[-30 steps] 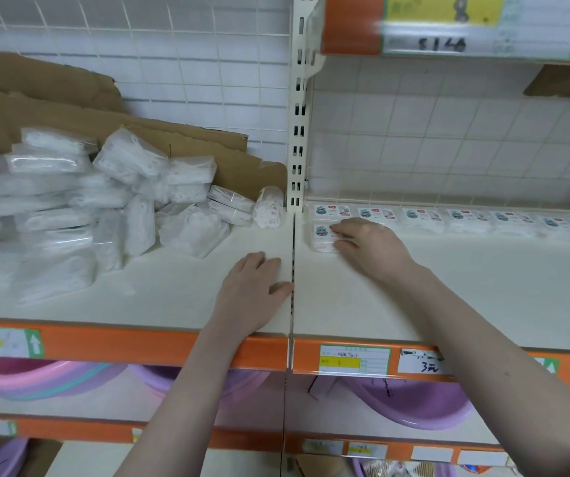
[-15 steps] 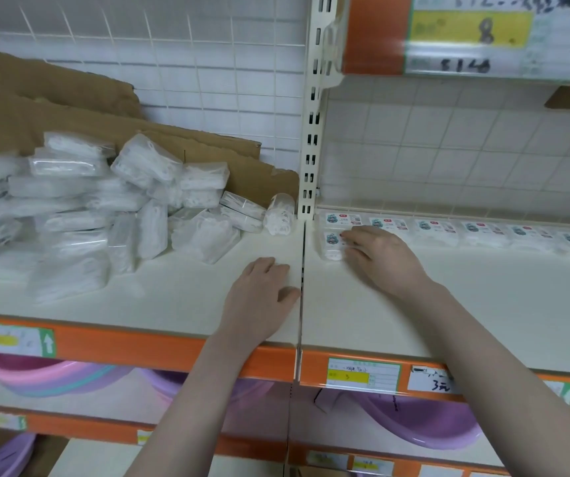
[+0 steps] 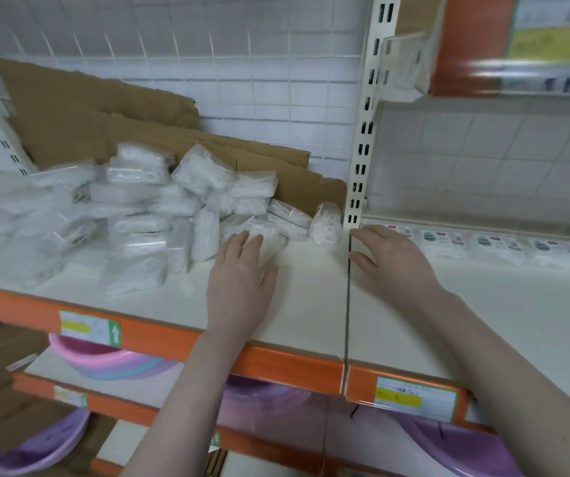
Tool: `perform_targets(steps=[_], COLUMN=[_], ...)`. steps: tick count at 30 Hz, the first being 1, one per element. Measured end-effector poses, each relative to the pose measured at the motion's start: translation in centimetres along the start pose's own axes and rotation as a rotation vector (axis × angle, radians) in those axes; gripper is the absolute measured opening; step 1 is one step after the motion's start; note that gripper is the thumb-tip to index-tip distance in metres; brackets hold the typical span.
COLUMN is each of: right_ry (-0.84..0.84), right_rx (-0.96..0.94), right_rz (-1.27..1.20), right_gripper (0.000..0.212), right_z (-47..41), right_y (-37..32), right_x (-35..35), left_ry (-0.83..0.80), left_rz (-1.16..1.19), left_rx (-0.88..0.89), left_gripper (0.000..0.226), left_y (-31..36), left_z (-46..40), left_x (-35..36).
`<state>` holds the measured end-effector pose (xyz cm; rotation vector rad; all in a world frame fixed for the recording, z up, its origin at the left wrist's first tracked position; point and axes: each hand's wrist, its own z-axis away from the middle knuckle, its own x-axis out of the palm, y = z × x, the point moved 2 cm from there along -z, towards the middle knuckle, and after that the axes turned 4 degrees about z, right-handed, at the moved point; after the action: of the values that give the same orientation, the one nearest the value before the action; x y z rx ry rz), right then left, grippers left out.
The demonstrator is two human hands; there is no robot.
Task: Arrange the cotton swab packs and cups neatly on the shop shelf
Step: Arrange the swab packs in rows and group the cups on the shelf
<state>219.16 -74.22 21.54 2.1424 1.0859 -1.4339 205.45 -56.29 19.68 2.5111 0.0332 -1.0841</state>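
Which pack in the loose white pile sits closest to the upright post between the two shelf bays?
The rounded pack at the pile's far right end, right beside the slotted post. The other packs lie farther left, toward the left hand.

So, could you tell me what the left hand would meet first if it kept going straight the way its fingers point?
Most likely the loose pile of clear swab packs: the left hand lies open on the shelf, fingertips just short of or touching the nearest one.

Cream shelf: heaped clear swab packs left, labelled pack row right.
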Motion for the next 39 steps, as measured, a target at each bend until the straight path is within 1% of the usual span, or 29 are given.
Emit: perform_targets(steps=[3,8,13,17,20,24,27,30,34,37,39], right_ry=[-0.036,-0.077,-0.136,-0.17,-0.138,-0.119,-0.104,-0.094,-0.094,-0.098,-0.104], right_rx=[0.039,0.059,0.08,0.125,0.158,0.197,0.217,0.225,0.238,0.236,0.235], right_rz=[0.006,0.064,0.097,0.135,0.129,0.102,0.088,0.09,0.075,0.055,0.057], right_gripper=[0.038,0.045,0.056,0.053,0.052,0.051,0.05,0.05,0.047,0.046,0.049], right_z=[-1.3,-3.5,-5.6,-6.6,-6.9,-7.2,-7.3,-7.4,-7.4,-7.3,-7.2], right_y=[-0.8,-2.0,-2.2,-2.5,-2.8,-3.1,-3.1,-3.1,-3.3,-3.1,-2.9], right_x=[0.8,2.0,3.6,4.4,4.8,4.9,4.9,4.8,4.8,4.7,4.7], left_ry=[-0.033,-0.105,-0.109,-0.083,-0.065,-0.045,-0.057,-0.114,-0.181,-0.183,-0.2], left_rz=[-0.022,-0.072,-0.111,-0.103,-0.096,-0.039,-0.055,-0.065,-0.109,-0.104,-0.117], left_rx=[-0.051,-0.08,-0.097,-0.098,-0.094,-0.096,-0.097,-0.126,-0.148,-0.142,-0.144], left_gripper=[0.051,0.057,0.057,0.046,0.038,0.037,0.035,0.034,0.039,0.041,0.044], left_y=[-1.0,-1.4,-2.1,-2.5,-2.7,-2.8,-2.7,-2.2,-2.1,-2.1,-2.1], left_z=[-0.4,-1.0,-1.8,-2.5,-2.9,-3.0,-3.1,-3.6,-4.2,-4.4,-4.5], left_x=[0.1,1.1,1.7,1.8,1.8,1.8,1.7,1.3,1.0,1.1,1.0])
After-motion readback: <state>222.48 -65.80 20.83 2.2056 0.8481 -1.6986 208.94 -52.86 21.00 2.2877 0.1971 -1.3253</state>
